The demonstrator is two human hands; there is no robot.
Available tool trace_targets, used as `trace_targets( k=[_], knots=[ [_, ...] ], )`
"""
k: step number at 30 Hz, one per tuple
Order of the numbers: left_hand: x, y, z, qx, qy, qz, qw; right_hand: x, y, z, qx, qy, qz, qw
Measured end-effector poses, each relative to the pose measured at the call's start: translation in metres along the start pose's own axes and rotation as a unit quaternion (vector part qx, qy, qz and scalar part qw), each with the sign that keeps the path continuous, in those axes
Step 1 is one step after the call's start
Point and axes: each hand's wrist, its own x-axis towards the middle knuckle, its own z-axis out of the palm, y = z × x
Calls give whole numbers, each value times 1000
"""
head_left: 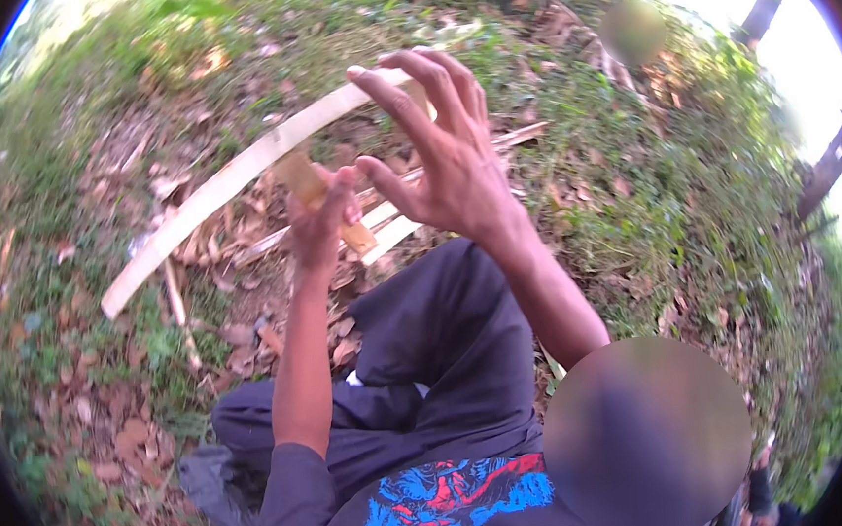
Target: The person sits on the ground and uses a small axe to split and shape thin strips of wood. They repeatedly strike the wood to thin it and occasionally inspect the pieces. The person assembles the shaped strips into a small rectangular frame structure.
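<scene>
Status: work is looking mid-way, judging by how things are lying. Long pale strip (208, 196) is running from the left up to behind the right hand (453, 166); it is appearing cut to a flat, even band already. Curve could be partly the lens, so can't call it bent.

Left hand (323, 211) is closing around a yellow-brown flat piece (302, 181), thumb pressing on it; its upper end is meeting or overlapping the strip's lower edge, no join showing. Right hand is spreading its fingers, thumb standing well apart, fingertips overlapping the strip's far end. Can't tell whether they are touching it; no pinch showing.

Loose pale pieces (394, 235) are lying on the ground beyond the left hand, a thin stick (177, 302) under the strip's near half. Those are seeming unused so far. Left to do: likely more handling of strip and brown piece; finished form isn't showing, so can't size the remainder.
</scene>
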Motion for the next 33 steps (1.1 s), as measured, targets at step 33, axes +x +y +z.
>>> trace_targets(
  k=[33],
  knots=[
    [-187,-75,-235,484,233,-467,703,-61,-71,345,307,-423,35,852]
  ],
)
